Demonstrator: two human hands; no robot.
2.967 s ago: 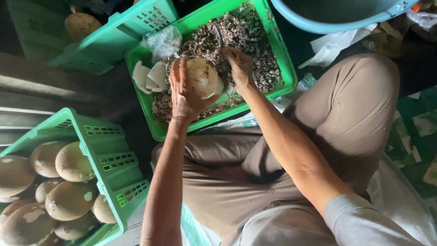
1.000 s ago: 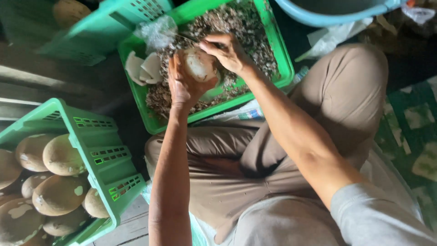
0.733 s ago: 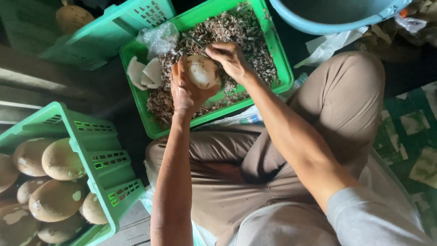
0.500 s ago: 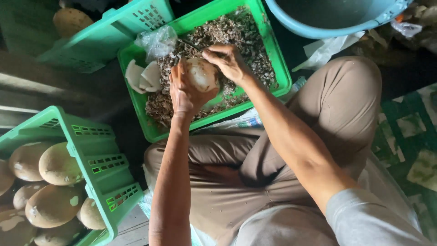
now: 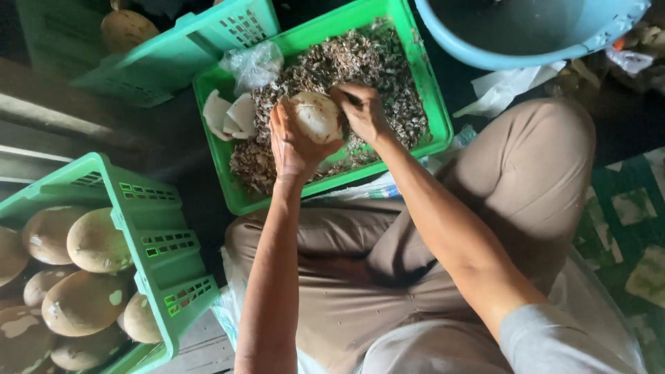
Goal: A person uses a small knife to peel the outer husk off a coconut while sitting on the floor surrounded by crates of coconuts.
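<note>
My left hand (image 5: 291,142) cups a round, pale peeled coconut (image 5: 315,116) over a green plastic crate (image 5: 228,190). The crate holds brown shavings (image 5: 388,76) and a few white shell pieces (image 5: 228,114). My right hand (image 5: 364,111) presses against the coconut's right side, fingers closed around a thin dark tool that is mostly hidden. Both forearms reach forward over my lap in tan trousers.
A second green crate (image 5: 156,239) at lower left holds several brown unpeeled coconuts (image 5: 90,242). A teal crate (image 5: 180,45) with another coconut sits at the upper left. A light blue tub (image 5: 526,34) stands at the upper right, with crumpled plastic (image 5: 509,83) beneath it.
My right hand has shifted from the top of the coconut down to its right side. The left hand keeps holding the coconut, turning it slightly over the crate.
</note>
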